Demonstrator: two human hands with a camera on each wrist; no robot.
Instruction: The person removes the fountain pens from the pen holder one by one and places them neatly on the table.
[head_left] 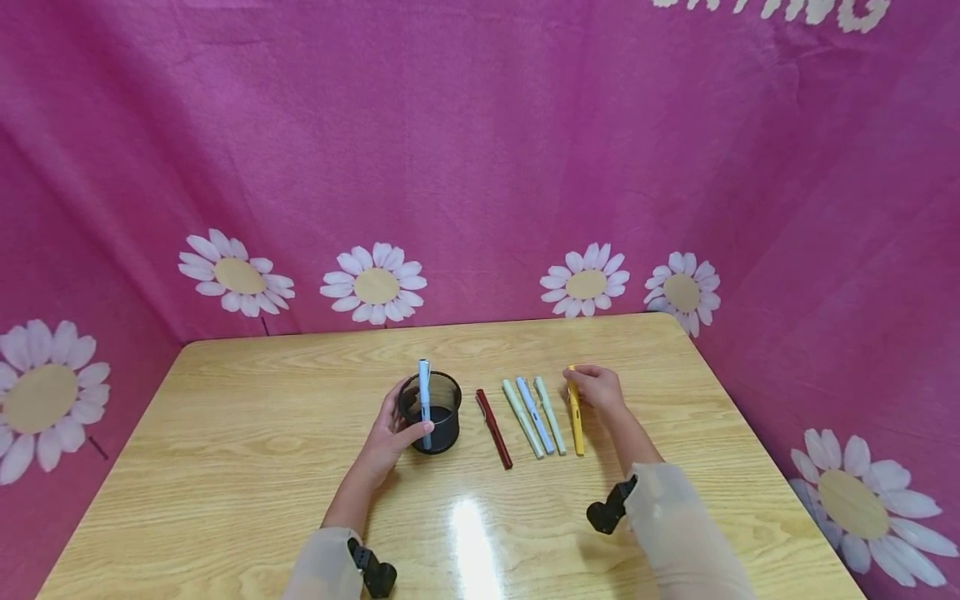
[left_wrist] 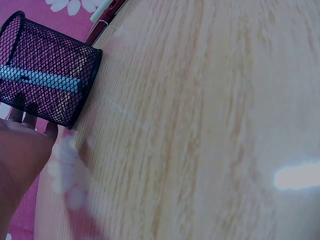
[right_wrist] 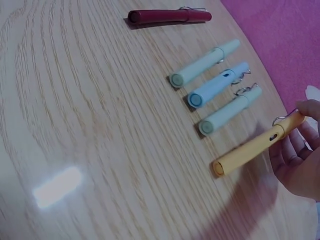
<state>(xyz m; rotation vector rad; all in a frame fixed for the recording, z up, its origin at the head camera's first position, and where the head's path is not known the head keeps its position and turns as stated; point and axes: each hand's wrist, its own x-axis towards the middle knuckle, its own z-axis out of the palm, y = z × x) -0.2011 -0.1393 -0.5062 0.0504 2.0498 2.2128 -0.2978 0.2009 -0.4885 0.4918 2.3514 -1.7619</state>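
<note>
My left hand (head_left: 387,440) grips the side of a black mesh pen holder (head_left: 446,433), fingers around the far left and thumb at the near side. Inside the holder a light blue pen (head_left: 424,385) leans upright, also visible through the mesh in the left wrist view. At the right, my right hand (head_left: 597,387) pinches the cap end of a yellow pen (right_wrist: 250,150), whose other end lies at or close to the tabletop. Left of it lie a pale green pen (head_left: 551,417), a light blue pen (right_wrist: 217,86) and another pale green pen (right_wrist: 202,65).
A dark red pen (head_left: 494,429) lies between the holder and the green pens. The wooden table (head_left: 225,467) has a bright light reflection near its front. A pink curtain (head_left: 480,167) with white daisies hangs behind and at both sides.
</note>
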